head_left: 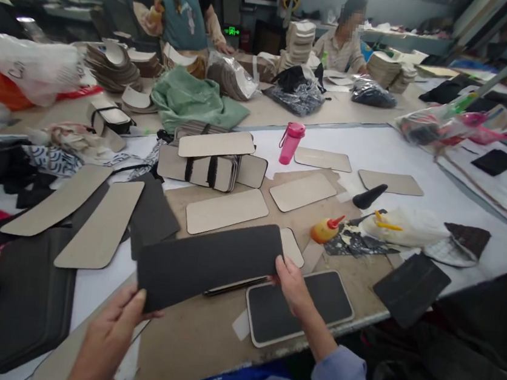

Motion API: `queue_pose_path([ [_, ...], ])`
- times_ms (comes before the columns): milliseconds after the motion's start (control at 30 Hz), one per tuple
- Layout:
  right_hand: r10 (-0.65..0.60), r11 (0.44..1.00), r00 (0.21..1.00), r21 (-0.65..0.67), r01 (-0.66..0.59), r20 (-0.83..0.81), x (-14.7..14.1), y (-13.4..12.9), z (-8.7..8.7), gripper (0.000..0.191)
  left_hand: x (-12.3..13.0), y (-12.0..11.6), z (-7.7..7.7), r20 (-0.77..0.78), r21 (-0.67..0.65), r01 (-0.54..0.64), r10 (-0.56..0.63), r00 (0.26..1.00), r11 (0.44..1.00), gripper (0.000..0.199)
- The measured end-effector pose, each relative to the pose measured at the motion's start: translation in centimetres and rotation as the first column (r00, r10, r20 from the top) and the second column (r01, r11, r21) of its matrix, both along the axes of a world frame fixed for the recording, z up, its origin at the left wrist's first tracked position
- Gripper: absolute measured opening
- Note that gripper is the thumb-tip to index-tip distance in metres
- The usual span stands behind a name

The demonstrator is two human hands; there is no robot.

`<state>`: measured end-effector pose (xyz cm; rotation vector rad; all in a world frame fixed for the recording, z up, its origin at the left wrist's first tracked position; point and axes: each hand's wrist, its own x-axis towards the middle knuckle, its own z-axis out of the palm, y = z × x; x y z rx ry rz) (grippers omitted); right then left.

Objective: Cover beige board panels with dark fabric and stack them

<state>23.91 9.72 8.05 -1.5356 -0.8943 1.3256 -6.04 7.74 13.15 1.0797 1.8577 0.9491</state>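
A dark grey rectangular sheet (212,264) is held up above the table, slightly tilted. My left hand (111,332) grips its lower left corner, thumb on top. My right hand (291,283) pinches its right end. Under the right forearm lies a beige-edged board with a dark panel (299,308). Just behind the sheet rest a beige rounded panel (228,211) and a smaller pale panel (291,247), partly hidden. At the left are two long beige panels (100,224) and a pile of dark sheets (29,292).
A yellow glue bottle with a red tip (324,229) lies near a black cone-shaped piece (369,196). A pink bottle (292,143) stands behind banded panels (212,171). Two people (343,42) are across the table, beyond a green cloth bag (194,101).
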Motion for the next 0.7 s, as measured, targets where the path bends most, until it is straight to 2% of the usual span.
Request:
queue_pose_path([
  [67, 0.016, 0.999, 0.956, 0.033, -0.027, 0.292, 2.2, -2.0, -1.7, 0.043, 2.4, -1.0, -2.5, 0.102, -0.129, 0.019, -0.006, 0.995, 0.991, 0.047],
  [133, 0.005, 0.994, 0.85, 0.089, -0.061, 0.527, 4.1, -3.4, -3.2, 0.042, 4.2, -1.4, -4.9, 0.129, -0.174, 0.091, -0.068, 0.989, 0.981, 0.047],
  [233, -0.038, 0.992, 0.709, 0.114, -0.06, 0.705, 6.2, -4.0, -4.6, 0.044, 5.6, -1.1, -7.1, 0.02, -0.155, 0.167, -0.166, 0.986, 0.974, 0.042],
  [367, -0.093, 0.99, 0.567, 0.138, -0.035, 0.818, 7.8, -2.3, -5.2, 0.048, 6.6, 0.7, -7.7, -0.12, -0.156, 0.14, -0.159, 0.98, 0.978, 0.037],
  [500, -0.121, 0.976, 0.448, 0.188, -0.107, 0.886, 8.6, 0.1, -6.1, 0.05, 7.5, 2.7, -7.8, -0.193, -0.185, 0.091, -0.127, 0.973, 0.979, 0.033],
  [700, -0.069, 0.972, 0.274, 0.127, -0.2, 0.959, 9.0, 1.5, -8.0, 0.049, 8.4, 4.1, -8.9, -0.276, -0.264, 0.023, -0.098, 0.956, 0.964, 0.026],
])
